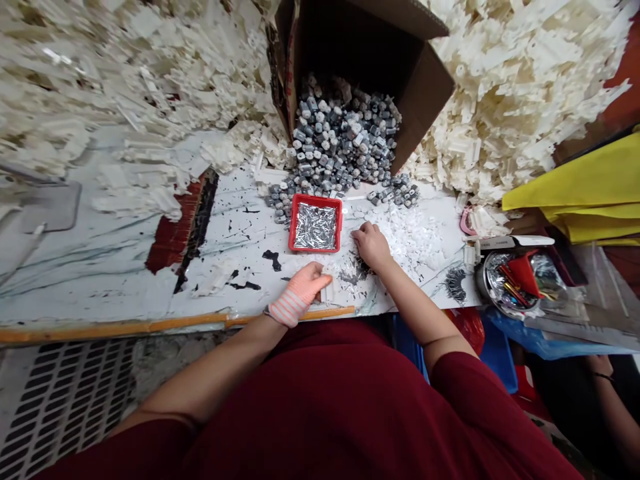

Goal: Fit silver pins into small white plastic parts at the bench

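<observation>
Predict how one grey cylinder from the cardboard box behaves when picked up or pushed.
The round grey cylinders would probably roll when pushed. They look metallic, so likely stiff and heavy for their size. Their loose spill from the cardboard box suggests easy shifting.

A black-spattered white tabletop [240, 260] is heaped with cream plastic pieces [525, 113] — a tipped brown cardboard box [425, 93] is set at twelve o'clock, a red foil-lined square tray [315, 199] just below it.

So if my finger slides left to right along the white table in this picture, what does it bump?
Dark red torn patch → square red foil-lined tray → bare right hand → small white plastic bits → round foil-lined metal tin
</observation>
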`<state>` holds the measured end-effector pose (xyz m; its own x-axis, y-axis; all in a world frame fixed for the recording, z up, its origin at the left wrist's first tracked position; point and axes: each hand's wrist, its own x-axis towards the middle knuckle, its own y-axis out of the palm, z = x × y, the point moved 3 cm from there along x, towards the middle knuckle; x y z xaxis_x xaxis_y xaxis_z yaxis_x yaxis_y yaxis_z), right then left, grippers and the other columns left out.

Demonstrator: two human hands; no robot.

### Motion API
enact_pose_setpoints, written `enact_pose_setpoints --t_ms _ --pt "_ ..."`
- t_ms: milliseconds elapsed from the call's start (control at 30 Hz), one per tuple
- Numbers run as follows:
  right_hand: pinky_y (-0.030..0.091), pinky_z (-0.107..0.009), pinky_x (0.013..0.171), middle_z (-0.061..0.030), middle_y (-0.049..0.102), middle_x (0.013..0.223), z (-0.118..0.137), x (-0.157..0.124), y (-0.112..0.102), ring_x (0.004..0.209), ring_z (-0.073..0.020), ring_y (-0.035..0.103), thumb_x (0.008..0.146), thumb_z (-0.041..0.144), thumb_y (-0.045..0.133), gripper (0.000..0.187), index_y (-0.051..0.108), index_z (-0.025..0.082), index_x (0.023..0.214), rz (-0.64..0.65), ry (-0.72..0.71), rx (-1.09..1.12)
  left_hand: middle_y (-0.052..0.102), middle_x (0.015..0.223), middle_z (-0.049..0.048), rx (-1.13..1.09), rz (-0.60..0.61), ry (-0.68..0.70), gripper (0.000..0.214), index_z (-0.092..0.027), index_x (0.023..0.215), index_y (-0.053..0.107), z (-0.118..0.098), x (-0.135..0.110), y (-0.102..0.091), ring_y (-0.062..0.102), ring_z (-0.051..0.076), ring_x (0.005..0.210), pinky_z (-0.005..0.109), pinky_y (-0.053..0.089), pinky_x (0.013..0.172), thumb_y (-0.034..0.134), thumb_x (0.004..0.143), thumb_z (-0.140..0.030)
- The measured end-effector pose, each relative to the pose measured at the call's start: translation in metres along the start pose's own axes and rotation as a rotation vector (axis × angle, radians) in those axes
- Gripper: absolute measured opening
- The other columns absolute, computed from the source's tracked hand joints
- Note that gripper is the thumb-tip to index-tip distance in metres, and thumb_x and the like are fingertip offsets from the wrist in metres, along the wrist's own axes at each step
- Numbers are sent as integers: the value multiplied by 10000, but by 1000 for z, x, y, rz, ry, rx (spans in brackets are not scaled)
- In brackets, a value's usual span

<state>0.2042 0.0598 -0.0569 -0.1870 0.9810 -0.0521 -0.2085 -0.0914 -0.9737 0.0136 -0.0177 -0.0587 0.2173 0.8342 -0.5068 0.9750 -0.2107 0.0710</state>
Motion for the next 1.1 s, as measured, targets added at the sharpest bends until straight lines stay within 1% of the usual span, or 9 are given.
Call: enact_pose_setpoints --t_ms 133,233,333,400,533,633,733,933,1100 --pt "411 -371 868 -145 570 1097 1 -2 0 1024 -255 460 933 246 426 281 687 166 1000 -35 -58 -3 385 513 -95 -17 10 -9 254 -182 809 495 1 0 -2 396 78 399 185 303 362 639 663 -332" --pt "436 -327 875 -98 632 997 10 -18 -1 954 -206 534 890 251 507 200 678 161 940 -90 29 274 437 536 -84 -84 42 -25 282 -189 841 486 0 1 -1 442 94 433 192 335 396 645 671 -348" --pt "475 -274 763 -24 670 868 24 -36 3 781 -147 595 862 260 536 173 651 177 961 -34 140 625 503 604 -58 -166 62 15 302 -183 865 496 -6 2 2 478 103 492 203 370 449 655 668 -348" --pt "475 -263 762 -8 685 880 36 -45 4 782 -134 616 859 244 530 179 648 194 983 -5 132 738 523 646 -42 -217 80 41 318 -174 879 513 -12 0 3 490 108 530 212 385 481 664 662 -349" --pt "446 -270 820 -30 690 923 50 -53 -3 883 -150 620 847 216 555 120 657 199 908 13 41 665 520 674 -36 -279 127 45 285 -172 880 524 -17 -4 3 492 105 578 206 371 502 661 691 -335" --pt "432 -269 734 -26 672 836 51 -53 -9 791 -158 601 872 265 547 104 618 190 881 69 76 606 515 681 -41 -277 145 49 272 -175 899 528 -12 -3 1 487 95 580 196 357 496 656 718 -332" --pt "416 -256 707 -14 652 832 49 -53 -14 771 -148 584 909 295 493 133 575 192 892 47 142 635 513 634 -52 -192 110 59 291 -174 894 520 -5 1 -2 477 96 519 202 358 472 665 714 -352" --pt "390 -227 674 13 630 808 60 -57 -17 735 -133 565 914 323 491 126 548 212 892 78 84 659 486 509 -68 35 43 79 267 -181 809 498 -4 2 0 470 113 430 214 365 422 656 697 -364" --pt "379 -244 674 1 646 819 63 -60 -21 747 -154 585 913 329 512 113 554 225 926 72 106 541 479 505 -71 -29 75 25 273 -181 824 501 -9 -2 3 460 115 411 220 363 400 649 676 -355"
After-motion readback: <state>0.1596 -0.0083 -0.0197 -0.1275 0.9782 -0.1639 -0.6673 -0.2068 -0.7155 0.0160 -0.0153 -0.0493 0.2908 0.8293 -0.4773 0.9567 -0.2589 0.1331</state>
